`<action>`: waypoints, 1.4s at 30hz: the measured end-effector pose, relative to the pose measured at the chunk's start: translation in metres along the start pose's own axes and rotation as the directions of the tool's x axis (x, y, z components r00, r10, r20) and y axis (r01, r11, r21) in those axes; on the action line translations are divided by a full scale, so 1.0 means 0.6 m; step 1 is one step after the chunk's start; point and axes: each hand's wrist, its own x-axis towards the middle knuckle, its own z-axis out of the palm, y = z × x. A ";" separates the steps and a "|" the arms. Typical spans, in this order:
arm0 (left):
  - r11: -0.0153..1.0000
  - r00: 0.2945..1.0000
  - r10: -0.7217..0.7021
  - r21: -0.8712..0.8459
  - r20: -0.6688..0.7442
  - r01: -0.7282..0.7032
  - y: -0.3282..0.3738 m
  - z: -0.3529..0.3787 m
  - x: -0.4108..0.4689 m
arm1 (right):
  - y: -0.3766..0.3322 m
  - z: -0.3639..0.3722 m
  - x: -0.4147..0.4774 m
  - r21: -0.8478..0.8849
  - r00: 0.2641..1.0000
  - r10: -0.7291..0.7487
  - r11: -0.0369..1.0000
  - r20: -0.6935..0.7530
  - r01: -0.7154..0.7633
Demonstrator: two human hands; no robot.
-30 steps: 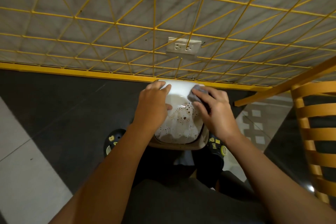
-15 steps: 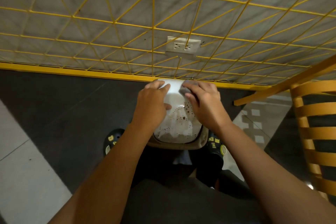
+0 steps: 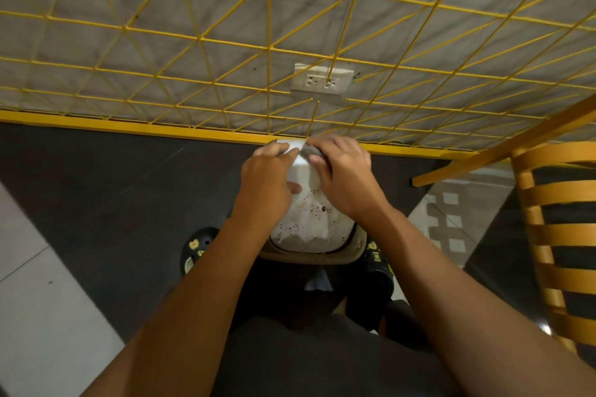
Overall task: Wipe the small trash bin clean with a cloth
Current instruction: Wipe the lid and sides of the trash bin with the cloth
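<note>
The small white trash bin lies tilted between my feet, its base pointing away from me and its beige rim nearest me. Brown specks and smears dot its upper side. My left hand grips the bin's left side near the far end. My right hand presses a small grey cloth against the bin's far end. Most of the cloth is hidden under my fingers.
A yellow wire grid over a grey wall with a white power outlet stands just behind the bin. A wooden slatted chair is at the right. My dark clogs rest on the dark floor.
My right hand has slid the cloth from the bin's right side up and left toward its far end, closer to my left hand. The left hand has stayed in place.
</note>
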 end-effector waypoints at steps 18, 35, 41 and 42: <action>1.000 1.000 -0.002 0.002 0.028 0.002 -0.002 0.001 0.004 | 0.008 -0.005 -0.047 0.010 0.994 -0.112 0.994 -0.004 0.112; 1.000 1.000 0.004 -0.030 0.028 -0.004 -0.004 0.003 0.003 | 0.036 -0.017 -0.074 -0.020 0.997 -0.082 0.996 -0.006 0.082; 1.000 1.000 0.005 -0.015 0.019 -0.004 -0.006 0.006 0.004 | 0.040 -0.016 -0.032 0.066 0.972 0.215 0.976 -0.094 -0.209; 1.000 1.000 0.006 -0.006 0.015 -0.006 -0.006 0.007 0.004 | 0.035 -0.014 -0.029 0.051 0.980 0.183 0.982 -0.082 -0.179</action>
